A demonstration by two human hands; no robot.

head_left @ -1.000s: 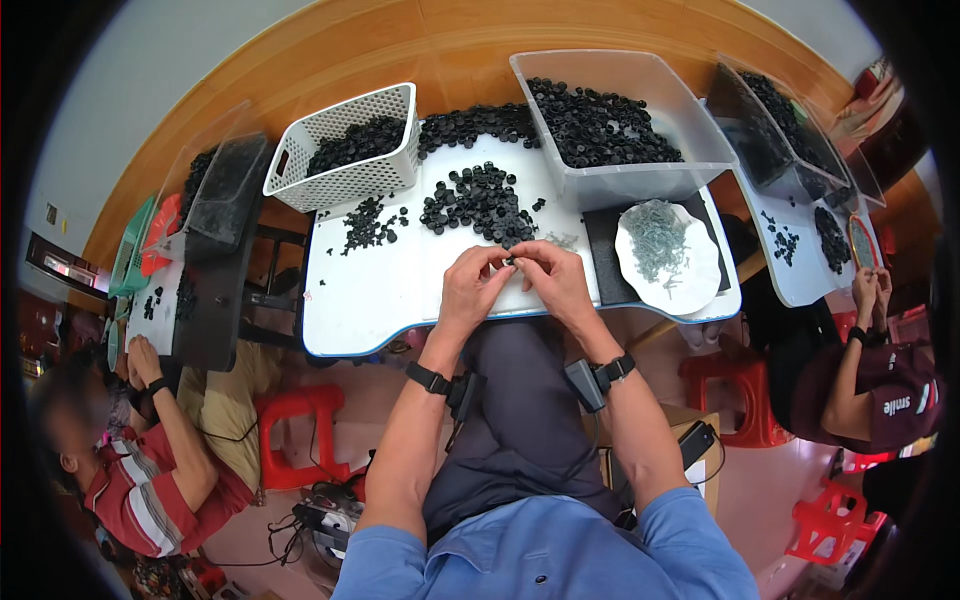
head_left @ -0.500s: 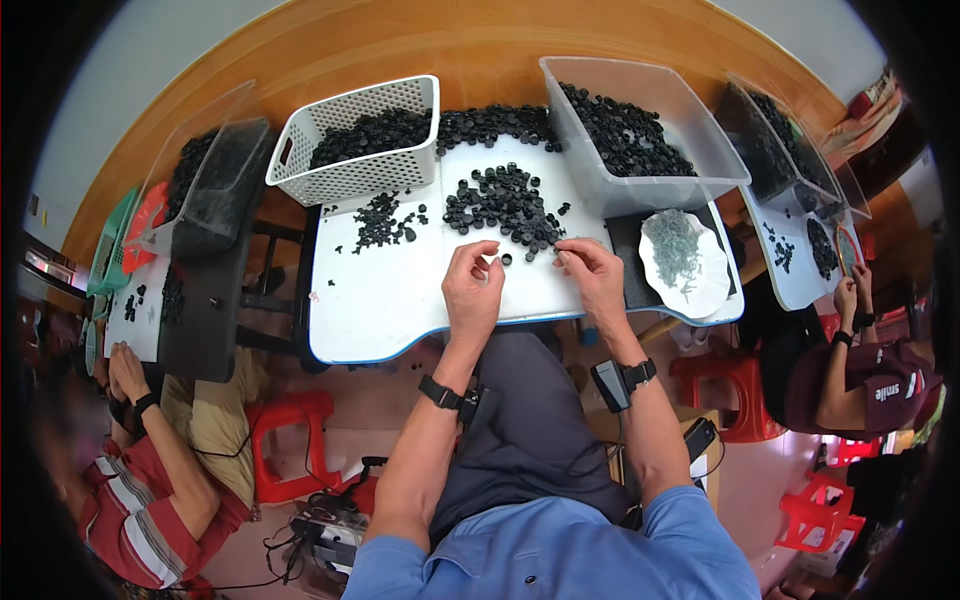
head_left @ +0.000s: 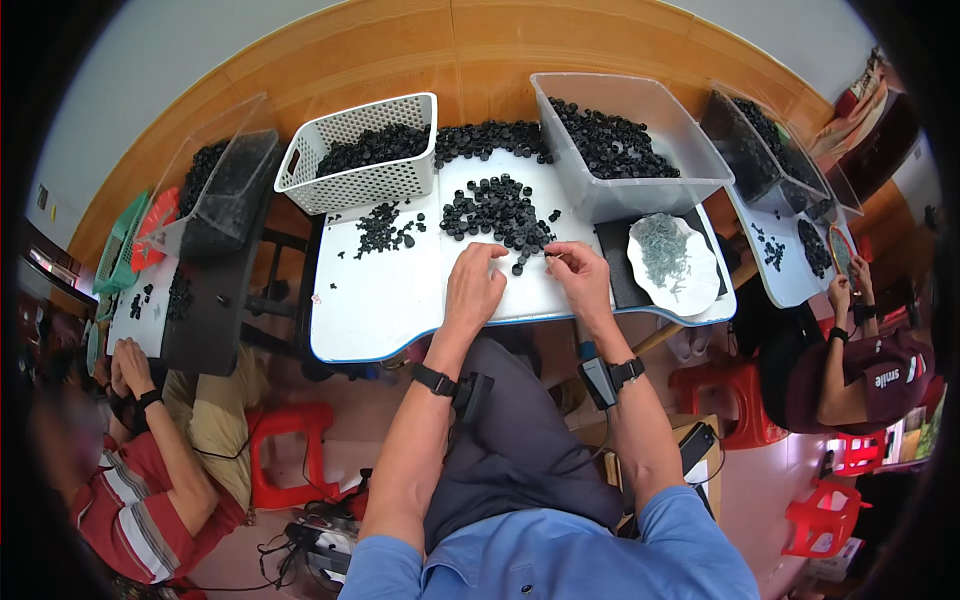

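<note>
A loose heap of small round black caps lies in the middle of the white table. At its near left edge is my left hand, fingers curved, thumb and fingertip apart, nothing visible between them. My right hand is at the near right edge of the heap, thumb and forefinger pinched together. A tiny thin piece seems to show at those fingertips, too small to name. A couple of black caps lie between the two hands. Beside my right hand, a white scalloped plate holds a pile of small greyish-green slivers.
Behind the heap stand a white perforated basket and a clear plastic bin, both with black parts. Smaller black pieces lie at left. A dark board is partly under the plate. People work at side tables left and right.
My left hand has stayed near the heap, its fingertips spreading a little. My right hand has shifted slightly left and nearer, still pinched. The view has tilted a little.
</note>
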